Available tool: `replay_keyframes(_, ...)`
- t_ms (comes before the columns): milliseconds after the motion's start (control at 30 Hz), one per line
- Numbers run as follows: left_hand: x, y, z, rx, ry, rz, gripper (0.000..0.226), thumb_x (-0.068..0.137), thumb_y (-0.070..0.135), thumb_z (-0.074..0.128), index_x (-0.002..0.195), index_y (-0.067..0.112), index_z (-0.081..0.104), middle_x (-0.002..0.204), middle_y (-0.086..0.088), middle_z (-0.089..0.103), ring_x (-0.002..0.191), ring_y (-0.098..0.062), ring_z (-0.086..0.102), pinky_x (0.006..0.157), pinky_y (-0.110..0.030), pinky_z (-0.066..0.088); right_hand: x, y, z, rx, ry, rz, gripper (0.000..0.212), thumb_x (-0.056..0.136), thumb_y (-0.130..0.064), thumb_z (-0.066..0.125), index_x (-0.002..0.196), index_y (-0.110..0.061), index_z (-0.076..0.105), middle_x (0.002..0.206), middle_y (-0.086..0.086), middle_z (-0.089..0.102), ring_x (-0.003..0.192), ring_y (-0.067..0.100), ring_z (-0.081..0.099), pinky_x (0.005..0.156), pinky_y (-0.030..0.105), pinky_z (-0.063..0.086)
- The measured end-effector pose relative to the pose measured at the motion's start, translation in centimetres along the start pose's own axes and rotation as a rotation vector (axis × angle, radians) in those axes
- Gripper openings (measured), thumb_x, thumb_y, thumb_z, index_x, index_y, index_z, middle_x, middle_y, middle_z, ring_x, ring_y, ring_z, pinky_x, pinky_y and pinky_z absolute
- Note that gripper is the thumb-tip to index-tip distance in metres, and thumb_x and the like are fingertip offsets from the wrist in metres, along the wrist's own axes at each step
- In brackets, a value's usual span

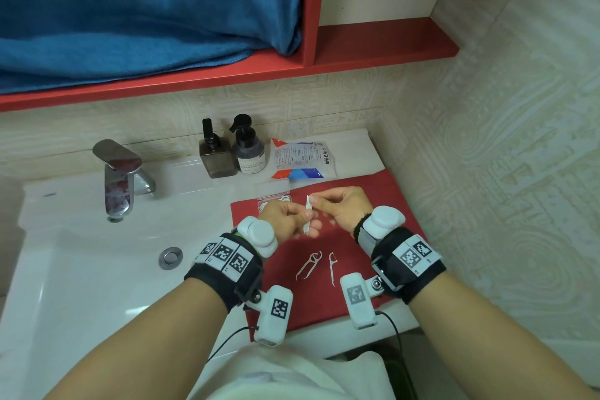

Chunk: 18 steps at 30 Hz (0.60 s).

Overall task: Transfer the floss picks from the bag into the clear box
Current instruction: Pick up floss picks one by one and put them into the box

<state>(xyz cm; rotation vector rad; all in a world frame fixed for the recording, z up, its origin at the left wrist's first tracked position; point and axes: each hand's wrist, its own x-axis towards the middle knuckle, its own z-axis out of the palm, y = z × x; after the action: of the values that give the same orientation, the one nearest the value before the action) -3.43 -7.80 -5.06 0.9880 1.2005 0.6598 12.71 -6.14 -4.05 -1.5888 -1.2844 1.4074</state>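
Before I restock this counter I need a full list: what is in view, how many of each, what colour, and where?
floss picks in hand: small bunch, white, held between both hands
loose floss picks: two, white, on the mat near the person
clear box: one, transparent, open, far edge of the mat
bag: one, white with red and blue, behind the mat
red mat: one, right of the basin
pump bottles: two, dark, by the wall
faucet: one, chrome, behind the basin
sink: one, white
towel: one, blue, on the red shelf
left hand: grips the bunch
right hand: fingers pinch its top
wrist trackers: both wrists, black and white
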Motion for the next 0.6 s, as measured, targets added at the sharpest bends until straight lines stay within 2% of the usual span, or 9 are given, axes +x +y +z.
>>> replay_keyframes(100, 0.0, -0.4, 0.0, 0.036, 0.015, -0.04, 0.014, 0.094, 0.008, 0.057, 0.092, 0.002, 0.069, 0.073, -0.005, 0.074, 0.06, -0.012, 0.069, 0.047, -0.017, 0.043, 0.3, 0.6, -0.3, -0.076, 0.008, 0.014, 0.019, 0.091, -0.029, 0.067, 0.086, -0.013, 0.075, 0.068, 0.002, 0.07, 0.051, 0.01, 0.056, 0.046, 0.022, 0.045)
replay_keyframes(200, -0.2, -0.7, 0.1, 0.052, 0.053, -0.067, 0.016, 0.094, 0.003, 0.054, 0.092, -0.005, 0.067, 0.067, -0.006, 0.071, 0.052, -0.009, 0.067, 0.042, -0.016, 0.041, 0.5, 2.0, -0.4, -0.129, -0.039, 0.083, 0.006, 0.092, -0.014, 0.064, 0.093, -0.013, 0.071, 0.077, 0.006, 0.071, 0.06, 0.014, 0.062, 0.049, 0.023, 0.049)
replay_keyframes(300, -0.7, -0.5, 0.2, 0.023, 0.081, -0.079, 0.018, 0.094, -0.003, 0.05, 0.1, -0.016, 0.062, 0.073, -0.017, 0.065, 0.044, -0.007, 0.063, 0.039, -0.012, 0.041, 0.5, 3.8, -0.6, -0.476, -0.166, 0.141, 0.011, 0.081, -0.012, 0.075, 0.09, -0.018, 0.072, 0.079, 0.004, 0.073, 0.067, 0.014, 0.065, 0.062, 0.027, 0.053)
replay_keyframes(367, -0.8, -0.4, 0.3, 0.038, 0.082, -0.082, 0.02, 0.095, -0.004, 0.048, 0.102, -0.018, 0.061, 0.075, -0.018, 0.063, 0.042, -0.005, 0.061, 0.038, -0.01, 0.04, 0.5, 4.5, -0.4, -0.743, -0.265, 0.102, 0.025, 0.075, -0.021, 0.08, 0.099, -0.02, 0.073, 0.09, -0.001, 0.073, 0.078, 0.013, 0.067, 0.07, 0.023, 0.051)
replay_keyframes(467, -0.7, -0.2, 0.4, 0.069, 0.071, -0.094, 0.023, 0.096, -0.003, 0.046, 0.104, -0.019, 0.06, 0.074, -0.016, 0.062, 0.04, -0.003, 0.059, 0.038, -0.01, 0.039, 0.5, 5.0, 0.3, -0.894, -0.327, 0.036, 0.039, 0.071, -0.034, 0.084, 0.105, -0.02, 0.07, 0.093, -0.005, 0.066, 0.08, 0.012, 0.06, 0.071, 0.022, 0.045)
replay_keyframes(600, -0.8, -0.3, 0.6, 0.094, 0.067, -0.104, 0.024, 0.097, -0.002, 0.043, 0.103, -0.018, 0.06, 0.073, -0.015, 0.062, 0.04, -0.003, 0.058, 0.039, -0.009, 0.039, 0.4, 5.5, 1.0, -0.994, -0.386, -0.051, 0.033, 0.075, -0.028, 0.08, 0.103, -0.017, 0.067, 0.095, -0.001, 0.063, 0.08, 0.013, 0.054, 0.07, 0.022, 0.039)
